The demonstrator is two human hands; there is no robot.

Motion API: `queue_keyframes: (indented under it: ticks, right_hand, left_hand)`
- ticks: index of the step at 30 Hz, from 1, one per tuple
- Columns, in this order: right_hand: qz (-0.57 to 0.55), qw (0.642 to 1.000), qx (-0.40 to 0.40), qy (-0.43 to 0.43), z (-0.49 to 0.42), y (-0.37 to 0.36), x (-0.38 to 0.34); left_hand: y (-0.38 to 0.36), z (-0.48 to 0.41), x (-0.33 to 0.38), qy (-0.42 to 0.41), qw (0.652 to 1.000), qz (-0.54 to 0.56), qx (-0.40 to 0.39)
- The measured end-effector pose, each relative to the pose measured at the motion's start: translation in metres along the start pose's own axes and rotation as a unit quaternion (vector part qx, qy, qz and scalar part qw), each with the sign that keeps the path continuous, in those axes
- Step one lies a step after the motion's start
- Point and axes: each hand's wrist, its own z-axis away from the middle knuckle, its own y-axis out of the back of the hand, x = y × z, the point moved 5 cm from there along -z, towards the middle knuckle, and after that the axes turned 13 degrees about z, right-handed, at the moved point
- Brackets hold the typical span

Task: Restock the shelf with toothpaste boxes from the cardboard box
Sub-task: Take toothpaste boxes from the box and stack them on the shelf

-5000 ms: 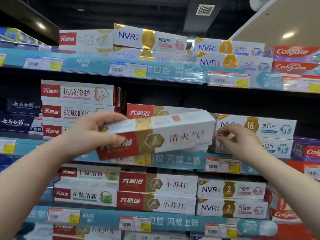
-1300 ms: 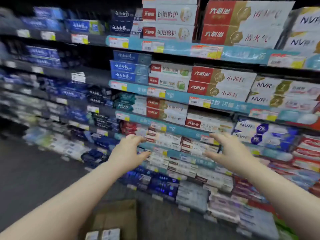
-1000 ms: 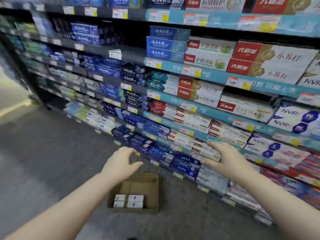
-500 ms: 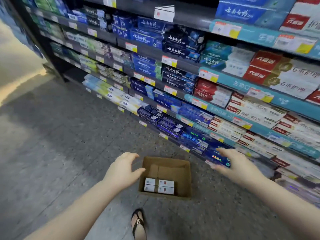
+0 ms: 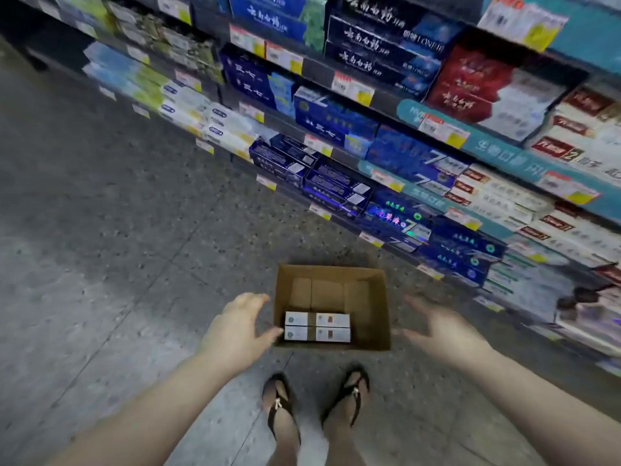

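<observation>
Hands empty: left hand (image 5: 235,326) and right hand (image 5: 443,331) both spread wide, one either side of the cardboard box (image 5: 369,297) on the floor, just past my feet. Two toothpaste boxes (image 5: 317,327) lie side by side at its near wall, left of centre; far half is bare. Best move, I think: drop straight in, pinch the long sides, lift level so nothing snags the near wall, then up to the shelf (image 5: 437,136) at right.
</observation>
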Motion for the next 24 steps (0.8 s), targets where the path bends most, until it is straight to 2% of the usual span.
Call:
queue_keyframes:
  ticks: [8,12,17,24]
  right_hand:
    - [0.020,0.999,0.014,0.040,-0.145,-0.097,-0.005]
    - [0.046,0.998,-0.010,0.048,-0.209,-0.154,0.004]
    - [0.054,0.996,-0.034,0.057,-0.280,-0.217,0.013]
    - [0.062,0.992,-0.079,0.078,-0.353,-0.298,0.021]
  left_hand:
    - [-0.094,-0.097,-0.062,0.042,0.997,0.023,-0.054]
    - [-0.142,-0.142,-0.097,0.072,0.994,0.020,-0.074]
    - [-0.197,-0.189,-0.142,0.068,0.994,-0.010,-0.084]
    - [-0.263,-0.237,-0.194,0.074,0.991,0.004,-0.115]
